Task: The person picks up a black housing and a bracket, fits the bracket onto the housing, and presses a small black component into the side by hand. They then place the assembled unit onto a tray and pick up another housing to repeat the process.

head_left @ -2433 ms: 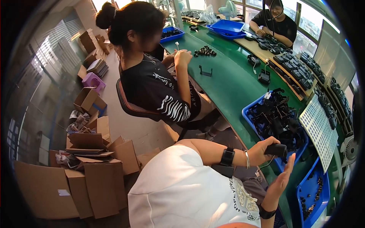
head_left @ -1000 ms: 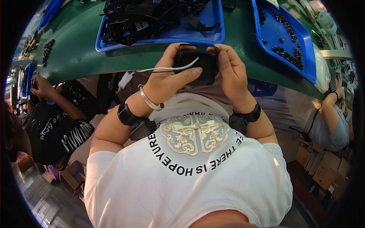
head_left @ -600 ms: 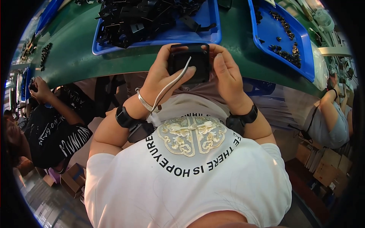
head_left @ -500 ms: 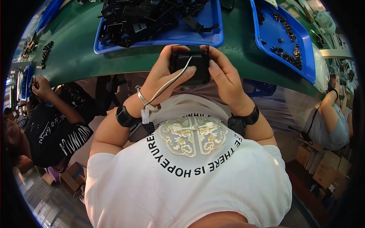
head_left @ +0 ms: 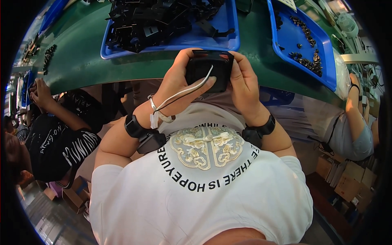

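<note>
Between my two hands, just in front of the bench edge, is a black box-shaped housing (head_left: pixel 209 67). My left hand (head_left: pixel 181 75) grips its left side, with the thumb lying across the near face. On the right side, my right hand (head_left: pixel 245 83) holds it with bent fingers and the thumb along its edge. A black and white cable (head_left: pixel 188 90) passes over my left thumb in front of the housing and reaches back to a small clear connector (head_left: pixel 154 120) at my left wrist. The far side of the housing is hidden.
Beyond my hands, a blue tray (head_left: pixel 218 44) heaped with black bent plates (head_left: pixel 149 24) stands on the green bench (head_left: pixel 79 67). A second blue tray (head_left: pixel 281 41) at right holds small dark fasteners (head_left: pixel 312 65). Co-workers sit on both sides; cardboard boxes (head_left: pixel 351 179) stand low at right.
The housing has tipped and shifted slightly right and nearer, still between both hands. My right fingers have moved closer round its edge. At left, a co-worker's hand has moved.
</note>
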{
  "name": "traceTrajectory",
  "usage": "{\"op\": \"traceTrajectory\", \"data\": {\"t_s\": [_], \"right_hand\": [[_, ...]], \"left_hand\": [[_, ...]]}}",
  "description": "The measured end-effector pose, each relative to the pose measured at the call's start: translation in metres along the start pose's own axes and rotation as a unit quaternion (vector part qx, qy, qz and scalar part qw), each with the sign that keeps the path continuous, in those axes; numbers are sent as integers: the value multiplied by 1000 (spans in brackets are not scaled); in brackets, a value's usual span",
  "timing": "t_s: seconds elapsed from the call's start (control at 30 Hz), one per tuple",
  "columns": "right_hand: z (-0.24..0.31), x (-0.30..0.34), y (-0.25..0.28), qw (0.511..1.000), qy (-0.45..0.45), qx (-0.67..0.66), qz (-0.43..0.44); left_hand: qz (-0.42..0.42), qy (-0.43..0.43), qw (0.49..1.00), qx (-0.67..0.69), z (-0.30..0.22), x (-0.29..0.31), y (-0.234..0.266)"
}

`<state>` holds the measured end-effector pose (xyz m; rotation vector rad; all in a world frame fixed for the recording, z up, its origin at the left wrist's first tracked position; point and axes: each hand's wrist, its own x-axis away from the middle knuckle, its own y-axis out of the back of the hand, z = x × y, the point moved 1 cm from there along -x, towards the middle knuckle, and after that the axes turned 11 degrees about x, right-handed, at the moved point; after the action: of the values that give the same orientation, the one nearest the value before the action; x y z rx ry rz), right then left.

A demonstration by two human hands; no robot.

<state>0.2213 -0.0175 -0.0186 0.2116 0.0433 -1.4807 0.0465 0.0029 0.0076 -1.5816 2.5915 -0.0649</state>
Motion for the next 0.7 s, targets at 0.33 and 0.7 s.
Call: {"op": "traceTrajectory", "data": {"t_s": [0.33,0.7], "right_hand": [[-3,2,-6,999,-36,-22,-21],[8,5,-9,1000,-10,12,1]], "left_hand": [[4,55,997,48,0,-1,4],[-13,60,997,47,-5,3,5]]}}
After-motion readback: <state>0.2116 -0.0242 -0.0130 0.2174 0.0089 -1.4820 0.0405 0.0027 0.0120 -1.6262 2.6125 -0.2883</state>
